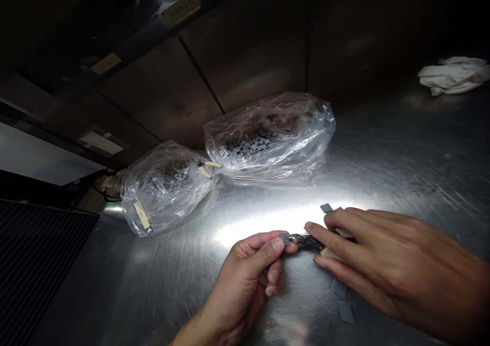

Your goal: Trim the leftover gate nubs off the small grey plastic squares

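Observation:
My left hand (245, 277) pinches a small grey square piece (284, 240) between thumb and fingers. My right hand (390, 259) grips small cream-handled pliers (304, 241), with the handles mostly hidden by my fingers. The dark metal jaws are at the edge of the grey piece and seem to touch it. Loose grey square pieces lie on the steel table near my right hand: one (326, 208) beyond my fingertips, and two (339, 289) (346, 313) below my palm.
Two clear plastic bags (268, 137) (164, 188) filled with grey pieces lie on the steel table (401, 162), with cream-handled tools at them. A crumpled white cloth (454, 75) sits at the back right. A dark metal wall rises behind, and a black grille (38, 269) lies at the left.

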The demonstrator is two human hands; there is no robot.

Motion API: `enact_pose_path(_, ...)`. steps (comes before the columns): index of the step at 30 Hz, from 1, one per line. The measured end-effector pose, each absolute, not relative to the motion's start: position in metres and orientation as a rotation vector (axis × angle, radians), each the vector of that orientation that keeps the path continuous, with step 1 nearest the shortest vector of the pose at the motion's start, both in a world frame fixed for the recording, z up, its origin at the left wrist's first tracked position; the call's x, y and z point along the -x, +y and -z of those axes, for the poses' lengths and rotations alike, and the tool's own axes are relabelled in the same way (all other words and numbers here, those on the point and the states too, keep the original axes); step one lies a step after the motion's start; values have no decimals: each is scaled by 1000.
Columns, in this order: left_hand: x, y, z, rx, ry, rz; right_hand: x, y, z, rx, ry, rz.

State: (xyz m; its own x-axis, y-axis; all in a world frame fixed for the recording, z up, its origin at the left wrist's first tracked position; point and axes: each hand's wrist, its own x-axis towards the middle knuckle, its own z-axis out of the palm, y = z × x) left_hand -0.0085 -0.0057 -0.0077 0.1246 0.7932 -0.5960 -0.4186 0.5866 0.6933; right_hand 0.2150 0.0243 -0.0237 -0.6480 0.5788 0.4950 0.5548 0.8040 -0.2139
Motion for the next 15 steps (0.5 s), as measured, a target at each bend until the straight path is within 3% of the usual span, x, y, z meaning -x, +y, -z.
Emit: enact_pose_path(15, 10, -6, 9, -375, 1143, -926, -212, 21, 28, 855, -2438, -1)
